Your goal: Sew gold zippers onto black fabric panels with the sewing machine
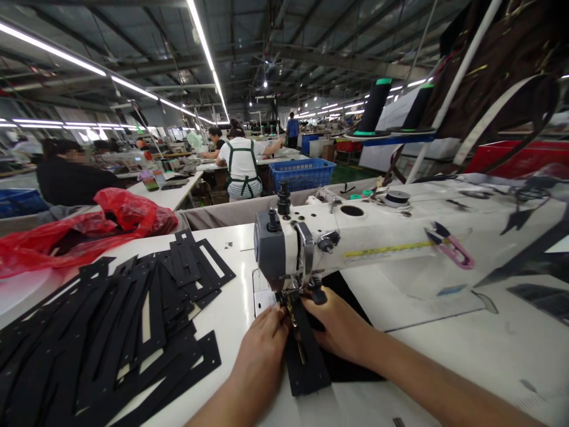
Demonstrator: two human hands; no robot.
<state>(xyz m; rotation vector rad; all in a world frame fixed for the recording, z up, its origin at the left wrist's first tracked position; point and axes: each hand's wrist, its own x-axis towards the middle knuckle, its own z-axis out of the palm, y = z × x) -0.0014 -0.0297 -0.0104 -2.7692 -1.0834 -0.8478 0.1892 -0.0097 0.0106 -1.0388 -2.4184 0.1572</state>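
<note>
A white sewing machine (288, 246) stands in front of me, its needle area low over a black strip with a gold zipper (306, 367). At the strip's left edge, close to the presser foot, my left hand (263, 344) has its fingers bunched together on it. My right hand (340, 323) is closed at the right side, thumb up beside the foot and the other fingers partly hidden. Beneath the strip and right hand lies a larger black panel (351, 362). The strip's far end is hidden under the machine head.
Many black frame-shaped pieces (146, 308) are heaped left, with a red plastic bag (133, 213) behind. Pink-handled snips (456, 252) rest on the machine arm. Black thread cones (376, 110) stand behind right. Beyond are a blue basket (302, 172) and several people at other tables.
</note>
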